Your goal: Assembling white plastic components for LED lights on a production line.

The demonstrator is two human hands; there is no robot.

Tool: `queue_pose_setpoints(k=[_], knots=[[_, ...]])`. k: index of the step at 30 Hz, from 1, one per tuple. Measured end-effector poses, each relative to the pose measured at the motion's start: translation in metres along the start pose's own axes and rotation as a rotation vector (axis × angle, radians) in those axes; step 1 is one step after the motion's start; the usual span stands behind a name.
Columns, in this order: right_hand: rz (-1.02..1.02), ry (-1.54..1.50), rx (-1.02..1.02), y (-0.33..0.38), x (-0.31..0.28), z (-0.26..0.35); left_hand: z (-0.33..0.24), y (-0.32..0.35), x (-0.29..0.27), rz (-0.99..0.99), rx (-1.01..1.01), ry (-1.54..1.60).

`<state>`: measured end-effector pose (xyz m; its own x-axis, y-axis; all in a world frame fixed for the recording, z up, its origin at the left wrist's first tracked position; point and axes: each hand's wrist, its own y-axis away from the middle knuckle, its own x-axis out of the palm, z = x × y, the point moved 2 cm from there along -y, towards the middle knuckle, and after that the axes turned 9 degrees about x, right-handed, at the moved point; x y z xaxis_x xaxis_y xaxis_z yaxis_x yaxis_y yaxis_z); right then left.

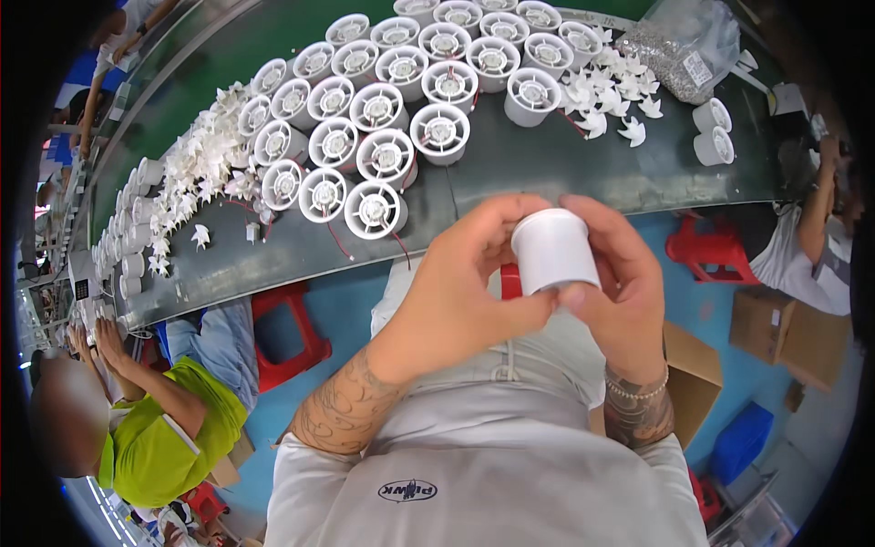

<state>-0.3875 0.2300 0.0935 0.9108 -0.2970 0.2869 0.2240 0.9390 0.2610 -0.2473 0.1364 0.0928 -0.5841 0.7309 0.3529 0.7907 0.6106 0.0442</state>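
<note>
While both hands grip it, the white cup (pixel 552 250) sits upright before the chest, off the counter's (pixel 547 173) near edge; left hand (pixel 460 283) fingers wrap its side, right hand (pixel 620 273) fingers pinch opposite; fan housings (pixel 383 109) beyond

A bare strip of the dark surface (pixel 565 173) lies open between the hands and the rows of white round housings (pixel 383 109), giving room to reach. The housings crowd the middle, heaps of small white fan blades (pixel 196 173) block the left, more blades (pixel 611 91) and a clear bag (pixel 684 46) close the right.
</note>
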Motion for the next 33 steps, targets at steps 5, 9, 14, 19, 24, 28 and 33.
queue_pose_setpoints(k=[5, 9, 14, 19, 24, 28, 33], knots=[[0.057, -0.159, -0.047, -0.005, 0.003, -0.002, -0.004, 0.005, -0.003, -0.110, 0.209, -0.250], [0.039, -0.204, -0.024, -0.006, -0.004, -0.009, -0.009, 0.005, -0.007, -0.060, 0.309, -0.491], [0.048, -0.247, 0.126, -0.005, -0.012, -0.022, -0.021, 0.002, -0.010, 0.112, 0.174, -0.744], [0.088, -0.317, 0.134, -0.004, -0.010, -0.020, -0.008, 0.003, -0.009, 0.008, 0.096, -0.516], [0.038, -0.225, 0.167, 0.001, -0.017, -0.027, -0.009, -0.001, 0.003, 0.058, 0.179, -0.636], [0.023, -0.140, 0.166, 0.003, -0.028, -0.020, 0.001, 0.011, -0.004, 0.104, 0.163, -0.618], [-0.792, 0.955, -0.400, -0.023, -0.120, -0.006, -0.005, 0.021, -0.016, -0.032, 0.184, -0.514]])
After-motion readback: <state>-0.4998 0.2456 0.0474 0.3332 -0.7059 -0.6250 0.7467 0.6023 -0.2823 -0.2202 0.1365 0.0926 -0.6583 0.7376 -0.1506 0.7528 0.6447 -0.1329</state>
